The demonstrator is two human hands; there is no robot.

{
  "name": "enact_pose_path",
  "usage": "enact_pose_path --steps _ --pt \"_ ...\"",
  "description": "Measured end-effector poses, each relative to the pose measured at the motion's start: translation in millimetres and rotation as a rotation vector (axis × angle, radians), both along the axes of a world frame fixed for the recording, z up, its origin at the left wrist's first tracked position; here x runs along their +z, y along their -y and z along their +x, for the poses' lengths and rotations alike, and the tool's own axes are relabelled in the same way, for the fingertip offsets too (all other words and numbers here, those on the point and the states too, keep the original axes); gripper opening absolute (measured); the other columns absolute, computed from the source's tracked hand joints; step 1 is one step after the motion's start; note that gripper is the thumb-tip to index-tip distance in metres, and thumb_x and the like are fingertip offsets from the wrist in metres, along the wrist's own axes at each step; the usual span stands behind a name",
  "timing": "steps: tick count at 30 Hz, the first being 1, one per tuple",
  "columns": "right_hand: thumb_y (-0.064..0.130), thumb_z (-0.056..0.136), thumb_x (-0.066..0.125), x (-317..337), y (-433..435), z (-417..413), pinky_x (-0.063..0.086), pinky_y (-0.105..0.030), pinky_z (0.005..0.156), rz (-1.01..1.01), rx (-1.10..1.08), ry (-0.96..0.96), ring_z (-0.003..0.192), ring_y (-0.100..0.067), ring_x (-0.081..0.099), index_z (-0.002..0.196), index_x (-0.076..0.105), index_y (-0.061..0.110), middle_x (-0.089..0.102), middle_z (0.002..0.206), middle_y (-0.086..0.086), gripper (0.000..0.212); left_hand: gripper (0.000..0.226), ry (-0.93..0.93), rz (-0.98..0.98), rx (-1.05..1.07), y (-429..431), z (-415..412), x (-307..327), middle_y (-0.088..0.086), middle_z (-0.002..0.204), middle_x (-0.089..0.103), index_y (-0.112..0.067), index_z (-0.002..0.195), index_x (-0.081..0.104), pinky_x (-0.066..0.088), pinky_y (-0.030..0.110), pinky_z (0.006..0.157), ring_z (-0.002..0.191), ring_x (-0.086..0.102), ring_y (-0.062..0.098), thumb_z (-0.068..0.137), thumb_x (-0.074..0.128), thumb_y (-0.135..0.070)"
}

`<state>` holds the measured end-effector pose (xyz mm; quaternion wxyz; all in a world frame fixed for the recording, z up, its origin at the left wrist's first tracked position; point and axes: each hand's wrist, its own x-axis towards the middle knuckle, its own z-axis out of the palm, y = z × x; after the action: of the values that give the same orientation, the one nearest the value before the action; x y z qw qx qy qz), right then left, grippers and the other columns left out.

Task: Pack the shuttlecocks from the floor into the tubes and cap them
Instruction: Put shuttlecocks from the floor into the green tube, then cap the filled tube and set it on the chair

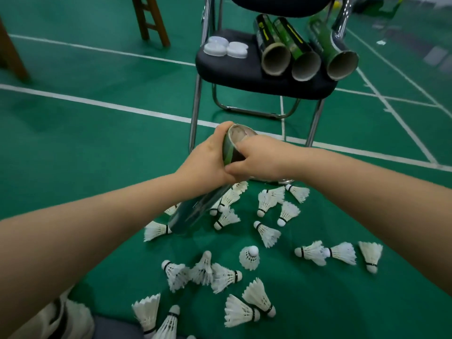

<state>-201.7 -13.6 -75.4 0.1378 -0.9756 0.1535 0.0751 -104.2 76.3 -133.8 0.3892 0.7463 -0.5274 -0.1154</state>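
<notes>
A dark green tube [195, 211] tilts above the floor, its open top end pointing up toward the chair. My left hand [205, 162] grips the tube near that open end. My right hand [259, 157] holds the same end, with its fingers reaching into the mouth, where white feathers show. Several white shuttlecocks [249, 258] lie scattered on the green floor below and to the right of the tube. Three empty green tubes [305, 55] lie side by side on the chair seat, mouths toward me. White caps [225, 48] sit at the seat's left.
The black folding chair [232, 72] with metal legs stands just beyond my hands. A wooden stool leg [151, 20] and another wooden leg [12, 57] stand at the far left. White court lines cross the green floor. My shoe [66, 321] shows at the bottom left.
</notes>
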Motion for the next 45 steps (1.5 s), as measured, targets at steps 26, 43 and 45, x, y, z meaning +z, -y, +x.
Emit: enact_pose_path --steps 26,43,45 --pt "0.031 0.083 0.059 -8.3 -5.0 82.5 0.033 -0.029 0.064 -0.294 0.104 0.029 0.071 -0.021 0.046 0.06 0.032 0.022 0.039 0.061 0.007 0.037 0.087 -0.318 -0.203 0.136 8.7 61.5 -51.8 -0.001 0.114 0.053 -0.036 0.133 0.017 0.048 0.032 0.087 0.101 0.056 0.019 0.07 0.074 -0.017" --pt "0.029 0.087 0.056 -8.6 -0.3 81.8 0.03 -0.03 0.069 -0.296 0.142 0.079 0.077 -0.021 0.042 0.083 0.04 0.021 0.043 0.077 0.002 0.018 0.085 -0.287 -0.17 0.156 14.1 59.8 -49.6 -0.005 0.107 0.053 -0.033 0.133 0.017 0.043 0.024 0.08 0.097 0.057 0.017 0.067 0.072 -0.025" --pt "0.03 0.087 0.056 -10.7 1.1 82.6 0.029 -0.03 0.069 -0.297 0.142 0.075 0.076 -0.021 0.041 0.082 0.041 0.02 0.038 0.068 0.004 0.018 0.086 -0.297 -0.172 0.162 14.3 59.8 -49.4 -0.004 0.106 0.054 -0.03 0.133 0.019 0.043 0.024 0.078 0.097 0.057 0.018 0.067 0.073 -0.023"
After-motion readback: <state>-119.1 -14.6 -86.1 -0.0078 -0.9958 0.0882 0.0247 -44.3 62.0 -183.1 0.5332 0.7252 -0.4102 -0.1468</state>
